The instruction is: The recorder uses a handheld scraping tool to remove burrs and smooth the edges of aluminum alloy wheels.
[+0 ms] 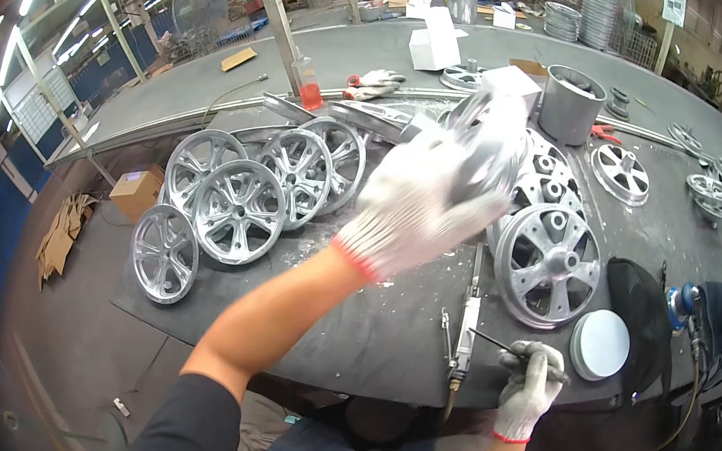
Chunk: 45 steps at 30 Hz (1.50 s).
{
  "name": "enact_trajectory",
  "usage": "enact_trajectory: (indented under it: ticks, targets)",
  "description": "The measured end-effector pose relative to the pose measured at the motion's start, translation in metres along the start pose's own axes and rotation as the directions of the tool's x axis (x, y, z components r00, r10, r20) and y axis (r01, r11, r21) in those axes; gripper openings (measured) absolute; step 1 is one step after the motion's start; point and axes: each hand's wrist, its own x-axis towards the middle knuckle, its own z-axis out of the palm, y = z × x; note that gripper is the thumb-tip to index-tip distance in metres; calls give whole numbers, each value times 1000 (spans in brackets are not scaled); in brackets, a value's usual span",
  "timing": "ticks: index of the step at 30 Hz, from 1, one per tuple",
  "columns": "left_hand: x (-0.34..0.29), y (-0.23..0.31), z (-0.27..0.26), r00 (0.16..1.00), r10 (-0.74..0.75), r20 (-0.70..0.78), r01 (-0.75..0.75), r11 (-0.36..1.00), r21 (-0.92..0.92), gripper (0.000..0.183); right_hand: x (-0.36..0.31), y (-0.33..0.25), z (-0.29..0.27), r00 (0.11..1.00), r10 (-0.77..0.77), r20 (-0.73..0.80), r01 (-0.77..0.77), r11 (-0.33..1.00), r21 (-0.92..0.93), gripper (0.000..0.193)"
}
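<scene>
From where I stand, the left hand point(419, 192) clasps one motion-blurred metal wheel point(492, 157) above the dark table point(342, 337), the right hand point(534, 381) pinches one thin rod point(491, 341), and five spoked wheels point(239, 210) crowd the table's left.

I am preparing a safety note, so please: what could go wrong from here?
The blurred wheel that the left hand seems to hold might slip and knock the wheels beside it. The slim tool lying near the edge of the table could be dragged off if its hose catches. The thin rod in the right hand might scratch a nearby wheel.
</scene>
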Motion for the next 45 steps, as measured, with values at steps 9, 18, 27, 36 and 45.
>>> enact_trajectory:
  ticks: [9,18,27,36,45]
  targets:
    - [-5,-14,102,993,115,-4,-111,967,228,66,-5,-12,7,996,40,80,-38,999,-27,15]
    - [-49,-28,167,979,-181,-92,199,945,259,47,0,-11,7,994,34,103,-32,999,-27,16]
    - [-49,-12,147,923,-323,209,267,929,254,52,-5,-6,0,995,17,102,-11,998,-64,15]
    - [-26,-94,52,998,56,34,-55,998,-38,34,-2,-13,5,995,14,96,-5,996,-93,18]
    - [46,-245,66,834,-331,443,-87,713,696,57,-6,-14,6,993,72,98,-66,996,-56,18]
